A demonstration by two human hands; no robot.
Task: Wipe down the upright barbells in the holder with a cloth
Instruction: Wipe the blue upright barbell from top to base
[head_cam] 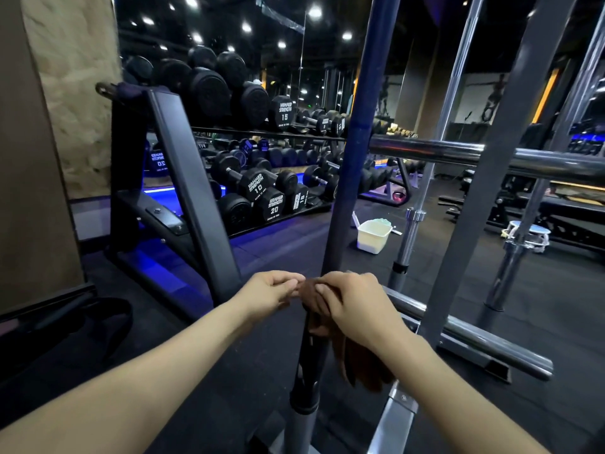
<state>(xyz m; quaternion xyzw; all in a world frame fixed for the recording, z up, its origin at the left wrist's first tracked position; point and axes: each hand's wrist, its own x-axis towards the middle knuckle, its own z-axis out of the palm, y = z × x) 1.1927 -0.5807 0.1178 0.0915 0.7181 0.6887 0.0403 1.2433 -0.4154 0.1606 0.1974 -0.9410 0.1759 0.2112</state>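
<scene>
Fingers of the right hand [355,303] were curled round a brown cloth [314,298] wrapped on the near blue barbell [363,132], low on its shaft; the left hand [273,290] pinched the cloth's upper edge between thumb and fingertips, just beside the right.

Largest in view, the dumbbell rack [183,178] filled the left, its tiers loaded with black dumbbells [258,188]. The grey frame upright [491,178] slanted across the right, with a chrome horizontal bar [458,152] crossing behind the blue barbell. Two chrome barbells [425,191] stood upright further right, well apart from the hands. The blue barbell rose from a grey sleeve of the holder [302,427] at the bottom edge. A white bucket [373,235] sat on the dark floor beyond, and a small stool [527,235] near the far bar.

As a judgement, the wiping was at an early or middle stage: the cloth sat on the lower part of one bar, and the chrome bars had no cloth on them. Whether the blue shaft above had been wiped could not be told, since its surface showed no clear difference.

The cloth's trailing end hung behind the right wrist, partly hidden. The barbell tops ran out of frame, and the holder's base was cut off below.
</scene>
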